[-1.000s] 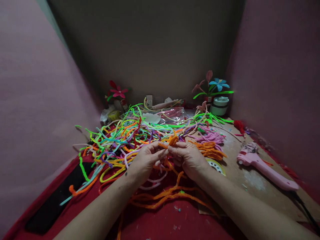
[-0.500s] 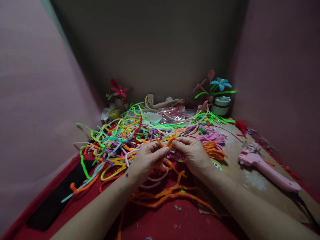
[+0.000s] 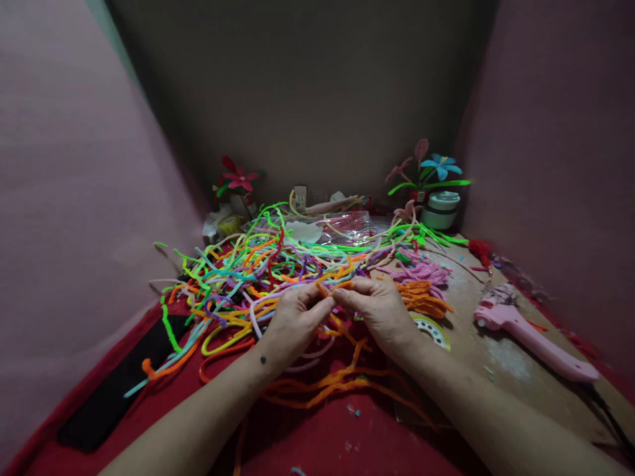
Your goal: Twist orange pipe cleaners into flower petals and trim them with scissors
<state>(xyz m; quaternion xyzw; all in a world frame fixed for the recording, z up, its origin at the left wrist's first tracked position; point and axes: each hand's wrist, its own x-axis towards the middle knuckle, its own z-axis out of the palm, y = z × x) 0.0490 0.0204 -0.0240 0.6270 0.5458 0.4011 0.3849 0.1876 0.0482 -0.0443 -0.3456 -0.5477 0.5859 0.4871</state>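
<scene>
Red cloth (image 3: 377, 446) spans the lower part of the head view, with pinkish walls (image 3: 74, 172) rising at left and right. At the centre, the left hand (image 3: 296, 324) and the right hand (image 3: 381, 312) come together, thumbs and fingers pinching an orange fuzzy stem (image 3: 323, 289). More orange strands (image 3: 322, 391) lie below them, at lower centre. Left of centre sprawls a tangled heap of coloured stems (image 3: 258, 264). Toward the right, an orange bundle (image 3: 425, 299) and a pink corded tool (image 3: 536, 340) rest on a brown board (image 3: 461, 390).
</scene>
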